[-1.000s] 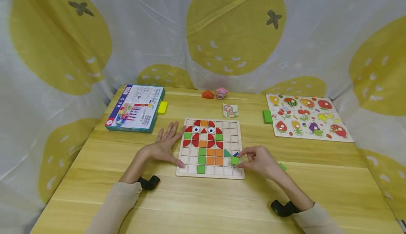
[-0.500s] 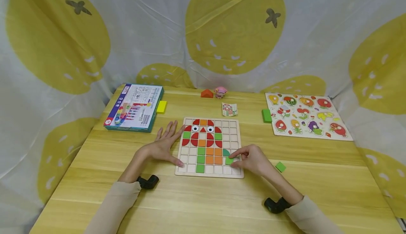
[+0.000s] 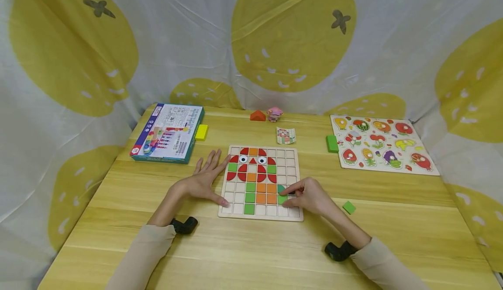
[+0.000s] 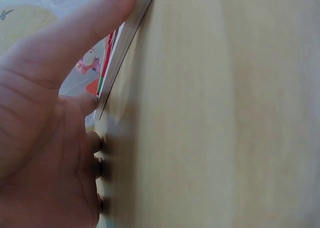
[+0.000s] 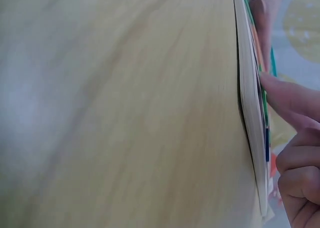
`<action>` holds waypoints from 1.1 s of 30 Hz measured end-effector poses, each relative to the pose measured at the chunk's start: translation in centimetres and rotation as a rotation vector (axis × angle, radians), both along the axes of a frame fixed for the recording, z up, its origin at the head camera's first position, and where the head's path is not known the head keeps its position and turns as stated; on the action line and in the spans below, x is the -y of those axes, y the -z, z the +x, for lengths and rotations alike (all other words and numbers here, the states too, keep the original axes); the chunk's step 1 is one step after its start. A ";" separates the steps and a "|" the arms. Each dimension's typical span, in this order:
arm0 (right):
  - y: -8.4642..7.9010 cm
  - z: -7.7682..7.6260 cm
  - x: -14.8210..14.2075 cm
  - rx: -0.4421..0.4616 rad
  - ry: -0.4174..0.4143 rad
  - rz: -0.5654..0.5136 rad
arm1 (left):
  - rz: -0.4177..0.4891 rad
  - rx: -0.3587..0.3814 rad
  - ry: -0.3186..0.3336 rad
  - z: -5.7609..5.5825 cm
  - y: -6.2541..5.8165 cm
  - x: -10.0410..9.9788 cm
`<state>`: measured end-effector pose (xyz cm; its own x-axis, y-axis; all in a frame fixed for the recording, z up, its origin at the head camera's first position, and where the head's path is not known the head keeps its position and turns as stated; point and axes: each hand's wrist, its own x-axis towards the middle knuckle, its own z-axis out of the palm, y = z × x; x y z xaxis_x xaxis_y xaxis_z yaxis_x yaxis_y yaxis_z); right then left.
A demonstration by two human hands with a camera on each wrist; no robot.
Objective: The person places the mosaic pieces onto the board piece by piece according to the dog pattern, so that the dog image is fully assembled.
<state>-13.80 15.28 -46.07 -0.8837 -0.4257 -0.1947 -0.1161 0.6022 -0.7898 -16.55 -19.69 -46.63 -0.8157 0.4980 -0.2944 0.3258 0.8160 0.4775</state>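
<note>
A wooden grid board lies on the table, partly filled with red, orange and green tiles and two eye tiles. My left hand spreads along its left edge, thumb at the front left corner and index finger by the upper side. At the board's right part, my right hand pinches a green square tile between thumb and index finger, in a cell just below a teal quarter-circle tile. A dark blue piece shows at the board's edge in the right wrist view, mostly covered by my fingers in the head view.
Right of the board lies a loose green tile. Behind it are a small pattern card, a red-orange triangular block and a pink figurine. A boxed game and yellow block stand left; a fruit puzzle and green block right.
My right hand has moved left with the green square tile, from beside the blue piece to the cell below the teal tile. My left hand has stayed at the board's edge.
</note>
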 end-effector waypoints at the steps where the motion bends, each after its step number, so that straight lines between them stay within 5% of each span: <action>1: 0.0 -0.1 0.0 0.003 -0.016 -0.005 | 0.000 -0.002 0.001 0.0 0.0 0.0; 6: -0.9 -0.2 -2.1 0.022 -0.062 -0.013 | 0.002 -0.005 0.005 0.0 0.0 -0.2; 14: -2.2 1.4 -12.4 0.079 0.060 0.002 | 0.009 0.004 0.002 -0.2 0.0 -0.3; 18: -1.4 2.0 -15.9 0.152 0.008 -0.020 | 0.001 0.008 -0.001 -0.2 0.1 -0.1; 24: -0.5 1.5 -16.8 0.190 -0.028 -0.013 | 0.001 0.008 -0.004 -0.2 0.0 0.1; 33: -0.5 0.6 -15.1 0.118 -0.034 0.058 | -0.009 0.002 0.003 -0.2 0.0 -0.2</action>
